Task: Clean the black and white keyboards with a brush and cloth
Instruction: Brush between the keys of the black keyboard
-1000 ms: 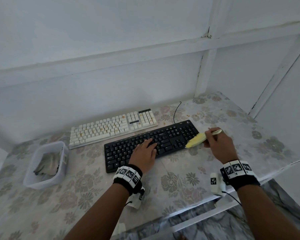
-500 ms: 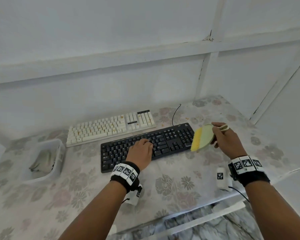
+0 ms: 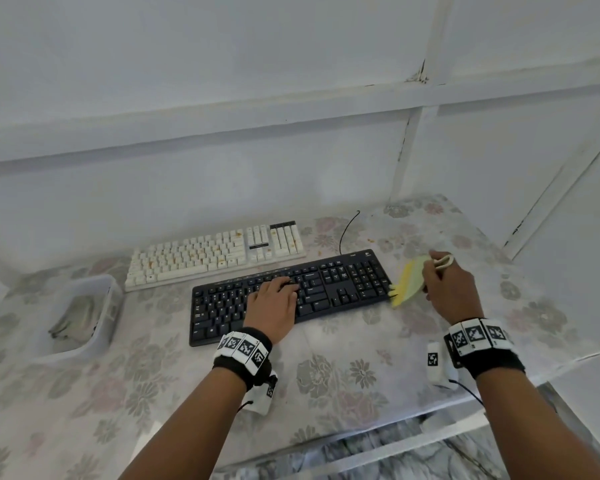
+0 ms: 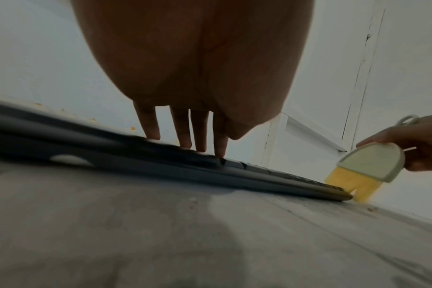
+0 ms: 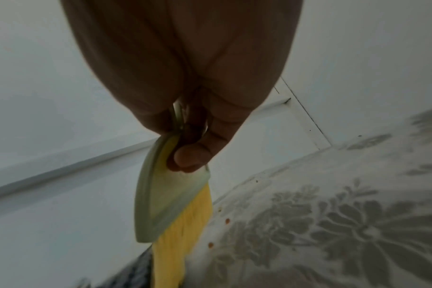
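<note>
The black keyboard (image 3: 340, 285) lies at the middle of the table, with the white keyboard (image 3: 215, 254), speckled with orange crumbs, behind it. My left hand (image 3: 274, 303) lies flat on the black keys, its straight fingers (image 4: 185, 134) pressing down. My right hand (image 3: 451, 289) grips a pale green brush (image 3: 411, 280) with yellow bristles (image 4: 353, 183). The bristles touch the right end of the black keyboard and the table beside it. In the right wrist view my thumb (image 5: 192, 157) and fingers pinch the brush (image 5: 165, 194) by its handle.
A clear plastic tub (image 3: 87, 313) holding a grey cloth (image 3: 75, 315) stands at the left of the floral tablecloth (image 3: 343, 372). A black cable (image 3: 347, 230) runs back from the keyboard. Orange crumbs (image 5: 227, 220) lie on the cloth at the right. White walls close the back and right.
The brush was on the keyboard's right end, was lifted clear half a second ago, and is back down at that end. My left hand has stayed on the keys.
</note>
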